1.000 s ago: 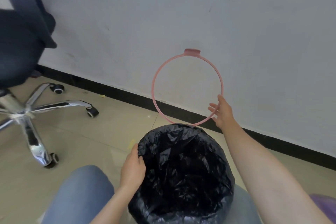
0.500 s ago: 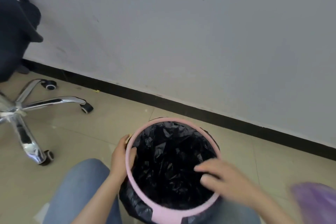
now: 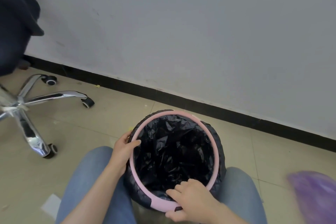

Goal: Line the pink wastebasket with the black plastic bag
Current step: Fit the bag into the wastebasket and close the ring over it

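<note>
At the bottom centre of the frame, the right hand (image 3: 190, 201) clamps the near, wider part of the pink ring (image 3: 133, 164), thumb under its outer edge and fingers curled over into the opening, most likely to press that side down. Left of it, at lower centre, the left hand (image 3: 123, 148) grips the ring's left arc, thumb lying across the top and fingers wrapped outside against the plastic, which steadies the ring while the other side is pushed. Both hands are therefore closed on the ring, well apart from each other across the opening. Black bag (image 3: 174, 152) fills the inside as crumpled folds, and its edge spills over and hangs outside the rim all round, so the ring sits on top of the folded-over plastic to pin it. Bin walls are hidden by the bag; the bin stands on the floor (image 3: 109, 120) between the person's knees (image 3: 94, 174), close and easy to reach. I judge the lining nearly done, with only seating the ring left. Chair legs (image 3: 31, 102) show at mid left, a purple blur (image 3: 316, 198) at lower right.
</note>
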`<state>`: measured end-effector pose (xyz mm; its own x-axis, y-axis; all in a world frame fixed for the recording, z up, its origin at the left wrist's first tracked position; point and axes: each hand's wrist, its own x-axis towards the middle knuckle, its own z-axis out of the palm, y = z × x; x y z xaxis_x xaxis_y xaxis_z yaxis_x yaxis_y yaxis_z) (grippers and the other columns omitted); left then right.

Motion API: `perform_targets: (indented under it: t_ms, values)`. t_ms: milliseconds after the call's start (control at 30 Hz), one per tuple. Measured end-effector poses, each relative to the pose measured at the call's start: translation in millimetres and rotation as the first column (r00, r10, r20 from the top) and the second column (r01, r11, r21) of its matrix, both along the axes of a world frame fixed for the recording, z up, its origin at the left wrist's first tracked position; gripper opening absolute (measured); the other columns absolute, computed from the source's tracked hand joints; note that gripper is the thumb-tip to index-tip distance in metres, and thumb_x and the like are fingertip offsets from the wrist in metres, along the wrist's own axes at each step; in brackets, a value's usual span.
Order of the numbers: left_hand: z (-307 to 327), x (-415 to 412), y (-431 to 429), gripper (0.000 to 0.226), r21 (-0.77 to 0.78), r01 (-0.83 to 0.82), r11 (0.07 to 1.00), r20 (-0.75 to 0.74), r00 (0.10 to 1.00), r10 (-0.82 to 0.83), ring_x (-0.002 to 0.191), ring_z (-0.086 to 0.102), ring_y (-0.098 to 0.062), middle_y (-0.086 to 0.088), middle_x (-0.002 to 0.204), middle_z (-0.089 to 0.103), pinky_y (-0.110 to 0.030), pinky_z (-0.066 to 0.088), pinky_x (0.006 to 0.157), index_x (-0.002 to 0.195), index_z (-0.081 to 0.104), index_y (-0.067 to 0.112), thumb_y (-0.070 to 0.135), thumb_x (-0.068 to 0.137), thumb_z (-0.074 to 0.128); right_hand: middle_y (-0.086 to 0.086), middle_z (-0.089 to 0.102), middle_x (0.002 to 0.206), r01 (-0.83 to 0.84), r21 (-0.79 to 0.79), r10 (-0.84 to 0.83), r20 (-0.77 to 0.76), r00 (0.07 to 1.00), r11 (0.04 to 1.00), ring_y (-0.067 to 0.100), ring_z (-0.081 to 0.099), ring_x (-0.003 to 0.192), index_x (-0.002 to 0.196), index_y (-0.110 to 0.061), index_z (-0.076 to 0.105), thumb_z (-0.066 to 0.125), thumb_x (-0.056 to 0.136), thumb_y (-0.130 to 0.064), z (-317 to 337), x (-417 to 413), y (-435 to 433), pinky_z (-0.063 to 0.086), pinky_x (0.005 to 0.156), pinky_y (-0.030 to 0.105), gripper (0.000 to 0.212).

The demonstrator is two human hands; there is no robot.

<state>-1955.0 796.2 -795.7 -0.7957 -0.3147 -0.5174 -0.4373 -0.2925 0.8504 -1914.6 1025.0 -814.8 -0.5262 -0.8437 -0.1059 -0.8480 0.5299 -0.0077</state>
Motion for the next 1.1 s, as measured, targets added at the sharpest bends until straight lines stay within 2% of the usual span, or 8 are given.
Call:
perform_targets:
  t_ms: [100,200,400,600,833,933,1000,1100]
  values:
    - [4,-14,-1,0.047,-0.105,0.019,0.994,-0.016,1.000,-0.021,0.084,0.060,-0.024,-0.006,0.098,0.062,-0.028,0.049,0.067,0.124,0.050,0.011,-0.008,0.082,0.052,-0.011,0.050,0.041,-0.029,-0.085,0.021,-0.094,0.995,0.996,0.004,0.044,0.041,0.059,-0.032,0.059,0.039,0.072,-0.060,5,-14,-8,0.035,0.042,0.017,0.037]
    - [7,-27,-2,0.054,-0.214,0.061,0.975,-0.027,0.997,-0.069,0.096,0.056,-0.028,-0.014,0.118,0.056,-0.034,0.049,0.078,0.131,0.044,0.013,-0.008,0.082,0.051,-0.009,0.046,0.040,-0.078,-0.074,0.067,-0.140,0.988,0.994,0.007,0.042,0.038,0.053,-0.025,0.050,0.043,0.072,-0.056,14,-25,-19,0.034,0.040,0.020,0.037]
    - [9,-25,-6,0.052,-0.243,0.017,0.970,-0.121,0.992,-0.048,0.089,0.056,-0.019,-0.008,0.114,0.056,-0.021,0.046,0.063,0.129,0.047,0.013,-0.010,0.082,0.049,-0.007,0.031,0.036,-0.146,0.036,0.150,-0.246,0.958,0.989,0.011,0.023,0.035,0.049,-0.021,0.027,0.056,0.061,-0.054,20,-23,-31,0.026,0.037,0.018,0.045]
    - [9,-36,-18,0.054,-0.162,-0.134,0.978,-0.181,0.978,0.104,0.106,0.058,-0.033,-0.015,0.127,0.054,-0.043,0.053,0.086,0.131,0.045,0.019,-0.008,0.084,0.048,-0.009,0.045,0.036,-0.068,0.030,0.073,-0.197,0.978,0.997,0.007,0.041,0.033,0.046,-0.022,0.045,0.067,0.048,-0.041,18,-47,-37,0.029,0.037,0.017,0.029]
    - [-12,-43,-25,0.062,-0.010,-0.317,0.948,-0.136,0.940,0.313,0.115,0.053,-0.030,-0.016,0.143,0.039,-0.040,0.047,0.094,0.141,0.026,0.023,0.001,0.089,0.051,-0.009,0.054,0.047,0.074,-0.053,-0.084,-0.221,0.972,0.996,0.010,0.051,0.046,0.058,-0.024,0.055,0.071,0.050,-0.040,15,-82,-42,0.041,0.048,0.018,0.024]
    - [-17,-52,-32,0.065,-0.209,-0.180,0.961,-0.109,0.981,0.161,0.125,0.044,-0.035,-0.015,0.145,0.034,-0.052,0.040,0.104,0.142,0.019,0.020,0.010,0.088,0.054,-0.011,0.059,0.055,0.121,-0.052,-0.128,-0.173,0.977,0.991,0.009,0.057,0.054,0.071,-0.027,0.062,0.076,0.053,-0.043,10,-92,-41,0.049,0.062,0.016,0.028]
    - [-16,-50,-31,0.062,-0.597,-0.050,0.801,-0.069,0.998,0.011,0.131,0.035,-0.040,-0.020,0.144,0.034,-0.054,0.033,0.108,0.138,0.025,0.011,0.016,0.084,0.056,-0.010,0.065,0.063,0.157,-0.037,-0.161,-0.157,0.974,0.987,0.011,0.062,0.061,0.081,-0.026,0.066,0.080,0.051,-0.044,10,-98,-43,0.055,0.072,0.023,0.038]
    - [-22,-36,-18,0.045,-0.966,-0.081,0.246,-0.150,0.950,-0.273,0.131,0.030,-0.038,-0.024,0.139,0.043,-0.052,0.033,0.103,0.128,0.045,0.009,0.021,0.085,0.048,-0.005,0.070,0.070,0.259,0.013,-0.256,-0.119,0.959,0.966,0.016,0.068,0.070,0.091,-0.023,0.068,0.084,0.047,-0.047,6,-98,-49,0.057,0.078,0.037,0.052]
